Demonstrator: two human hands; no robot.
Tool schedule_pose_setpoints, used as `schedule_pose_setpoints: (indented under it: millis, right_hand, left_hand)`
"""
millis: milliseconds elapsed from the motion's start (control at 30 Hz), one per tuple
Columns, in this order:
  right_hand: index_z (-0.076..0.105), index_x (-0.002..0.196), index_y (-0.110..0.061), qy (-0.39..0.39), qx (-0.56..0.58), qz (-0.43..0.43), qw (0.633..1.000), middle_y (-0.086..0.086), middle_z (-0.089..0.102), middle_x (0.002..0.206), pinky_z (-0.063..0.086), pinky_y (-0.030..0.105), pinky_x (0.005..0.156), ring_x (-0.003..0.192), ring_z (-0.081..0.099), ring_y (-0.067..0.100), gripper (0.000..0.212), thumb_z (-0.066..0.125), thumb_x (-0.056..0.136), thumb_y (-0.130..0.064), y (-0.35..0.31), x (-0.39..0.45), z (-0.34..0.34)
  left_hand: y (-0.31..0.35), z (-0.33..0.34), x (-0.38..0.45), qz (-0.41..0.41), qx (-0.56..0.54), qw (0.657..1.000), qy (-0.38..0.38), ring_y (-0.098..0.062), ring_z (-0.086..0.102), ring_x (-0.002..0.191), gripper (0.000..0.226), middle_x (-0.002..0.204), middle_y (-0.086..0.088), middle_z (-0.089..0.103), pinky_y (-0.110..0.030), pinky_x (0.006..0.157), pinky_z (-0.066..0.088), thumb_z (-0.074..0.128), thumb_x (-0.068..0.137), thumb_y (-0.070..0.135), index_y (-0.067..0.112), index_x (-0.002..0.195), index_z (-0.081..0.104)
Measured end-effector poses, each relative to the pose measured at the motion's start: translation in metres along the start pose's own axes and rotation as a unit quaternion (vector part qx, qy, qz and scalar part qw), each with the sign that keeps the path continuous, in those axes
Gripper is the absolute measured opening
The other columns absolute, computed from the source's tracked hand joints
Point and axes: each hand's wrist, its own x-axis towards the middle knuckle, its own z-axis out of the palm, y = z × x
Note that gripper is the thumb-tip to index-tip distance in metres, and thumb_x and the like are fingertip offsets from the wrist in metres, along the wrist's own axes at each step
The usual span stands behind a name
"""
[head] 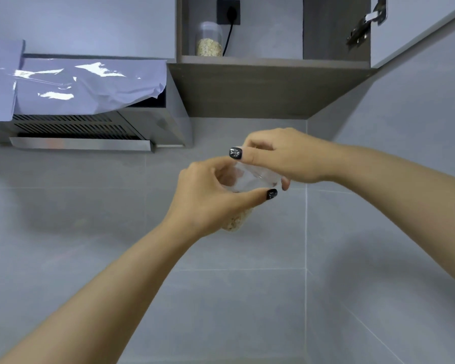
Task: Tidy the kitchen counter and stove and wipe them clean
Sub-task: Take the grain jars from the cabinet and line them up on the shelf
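A film-draped hood (pixel 90 101) hangs at far left. The left hand (pixel 208 198) curls round a clear jar (pixel 250 179) of oats, steadying it mid-air before the tiled wall. The right hand (pixel 279 156) pinches its top, probably seating the lid. A matching jar sits on the shelf (pixel 273 60) above, likely its destination.

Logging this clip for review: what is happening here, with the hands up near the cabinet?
A person holds a clear jar with grain in it, in front of the tiled wall. The left hand grips its body; the right hand holds its top. A similar jar stands in the open cabinet above.
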Motion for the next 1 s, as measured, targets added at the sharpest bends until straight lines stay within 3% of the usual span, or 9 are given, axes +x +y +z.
schedule_pose_setpoints:
  millis: [167, 367, 500, 600, 700, 767, 867, 933, 1000]
  right_hand:
    - [0.041, 0.061, -0.014, 0.119, -0.054, 0.007, 0.991, 0.005, 0.05, 0.065, 0.039, 0.037, 0.058, 0.061, 0.048, 0.025, 0.051, 0.035, 0.094, -0.053, 0.002, 0.006, 0.008]
    - [0.054, 0.066, -0.01, 0.048, -0.014, 0.192, 0.98, 0.015, 0.062, 0.052, 0.048, 0.025, 0.051, 0.034, 0.055, 0.023, 0.066, 0.022, 0.093, -0.061, -0.014, 0.013, -0.001]
    - [0.058, 0.104, -0.017, 0.053, 0.092, 0.21, 0.972, 0.019, 0.068, 0.091, 0.06, 0.037, 0.065, 0.063, 0.071, 0.029, 0.083, 0.015, 0.079, -0.084, -0.014, 0.016, -0.027]
    - [0.046, 0.136, -0.028, 0.042, 0.145, 0.082, 0.985, 0.0, 0.056, 0.129, 0.053, 0.043, 0.089, 0.106, 0.061, 0.02, 0.052, 0.037, 0.094, -0.058, -0.008, 0.015, -0.051]
    - [0.059, 0.126, -0.028, -0.015, 0.228, -0.004, 0.973, -0.003, 0.066, 0.117, 0.056, 0.038, 0.088, 0.105, 0.065, 0.015, 0.032, 0.055, 0.095, -0.026, -0.005, 0.015, -0.073]
    - [0.067, 0.112, -0.021, 0.018, 0.175, 0.012, 0.984, 0.006, 0.072, 0.101, 0.059, 0.038, 0.079, 0.087, 0.071, 0.019, 0.03, 0.057, 0.092, -0.041, -0.01, 0.024, -0.082]
    - [0.064, 0.104, -0.013, 0.102, 0.068, 0.108, 0.986, 0.015, 0.073, 0.085, 0.06, 0.037, 0.07, 0.07, 0.072, 0.025, 0.069, 0.047, 0.079, -0.075, -0.019, 0.046, -0.097]
    - [0.06, 0.116, -0.017, 0.092, 0.088, 0.108, 0.986, 0.014, 0.07, 0.098, 0.058, 0.039, 0.077, 0.085, 0.07, 0.026, 0.072, 0.04, 0.081, -0.077, -0.021, 0.055, -0.111]
    - [0.053, 0.131, -0.021, 0.04, 0.195, 0.034, 0.979, 0.008, 0.062, 0.117, 0.055, 0.039, 0.085, 0.106, 0.063, 0.023, 0.05, 0.046, 0.093, -0.053, -0.023, 0.057, -0.127]
  left_hand:
    - [0.006, 0.01, 0.005, 0.05, 0.073, 0.995, 0.046, -0.009, 0.066, 0.086, 0.051, 0.089, 0.011, 0.07, -0.033, 0.075, 0.056, 0.076, 0.058, 0.066, 0.031, 0.093, 0.065]
    - [0.014, 0.014, 0.011, 0.13, 0.222, 0.96, 0.108, -0.016, 0.061, 0.095, 0.066, 0.097, 0.01, 0.069, -0.033, 0.071, 0.05, 0.077, 0.065, 0.057, 0.032, 0.124, 0.06]
    - [0.017, 0.003, 0.033, 0.06, 0.086, 0.993, 0.051, -0.006, 0.066, 0.083, 0.058, 0.092, 0.014, 0.069, -0.035, 0.073, 0.057, 0.075, 0.06, 0.065, 0.036, 0.109, 0.065]
    - [0.024, -0.01, 0.053, 0.037, 0.002, 0.999, 0.037, 0.001, 0.067, 0.079, 0.052, 0.084, 0.016, 0.072, -0.032, 0.075, 0.059, 0.081, 0.056, 0.063, 0.034, 0.097, 0.071]
    - [0.036, -0.022, 0.07, 0.05, 0.0, 0.998, 0.031, -0.002, 0.068, 0.074, 0.047, 0.078, 0.011, 0.072, -0.033, 0.073, 0.059, 0.083, 0.057, 0.06, 0.029, 0.091, 0.072]
    - [0.045, -0.026, 0.082, 0.082, 0.027, 0.996, 0.036, -0.004, 0.064, 0.067, 0.046, 0.073, 0.01, 0.07, -0.026, 0.061, 0.055, 0.082, 0.059, 0.06, 0.028, 0.091, 0.072]
    - [0.057, -0.03, 0.102, 0.107, 0.06, 0.991, 0.047, -0.002, 0.059, 0.059, 0.045, 0.068, 0.011, 0.066, -0.016, 0.052, 0.044, 0.08, 0.06, 0.06, 0.03, 0.091, 0.07]
    - [0.062, -0.033, 0.114, 0.107, 0.053, 0.992, 0.046, 0.001, 0.06, 0.06, 0.04, 0.068, 0.011, 0.066, -0.013, 0.052, 0.042, 0.081, 0.062, 0.058, 0.028, 0.088, 0.07]
    - [0.065, -0.038, 0.125, 0.096, 0.033, 0.994, 0.048, 0.002, 0.063, 0.064, 0.041, 0.074, 0.012, 0.068, -0.009, 0.052, 0.042, 0.081, 0.063, 0.056, 0.027, 0.091, 0.072]
